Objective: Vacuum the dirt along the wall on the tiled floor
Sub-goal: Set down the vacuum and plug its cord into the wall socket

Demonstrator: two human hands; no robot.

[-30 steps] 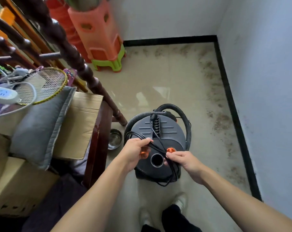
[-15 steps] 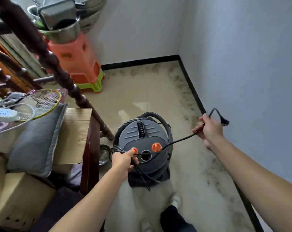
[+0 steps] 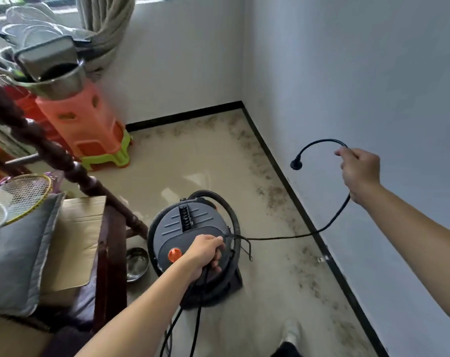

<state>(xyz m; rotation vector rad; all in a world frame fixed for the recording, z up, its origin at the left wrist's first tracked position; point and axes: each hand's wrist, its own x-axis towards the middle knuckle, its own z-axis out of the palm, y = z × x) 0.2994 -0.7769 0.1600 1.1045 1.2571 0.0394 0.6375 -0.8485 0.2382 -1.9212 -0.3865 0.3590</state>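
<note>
Dirty tiled floor (image 3: 198, 161); left hand (image 3: 206, 256) grips cord (image 3: 283, 237) atop vacuum (image 3: 177, 228), right hand (image 3: 360, 173) grips cord near plug (image 3: 295, 164).

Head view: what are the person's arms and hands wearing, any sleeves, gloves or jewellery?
The left hand and right hand are bare: no gloves, no rings visible. Both forearms are uncovered to the frame edge, with no sleeve, watch or band.

Just the one camera here, worn on the person's head, wide-angle, looking forward and steeply down into the corner of the room. It's pretty near: the vacuum (image 3: 172, 228) sits lower centre of the frame, the wall (image 3: 360, 73) fills the whole right side, and the tiled floor (image 3: 193, 163) runs back to the upper middle.
</note>
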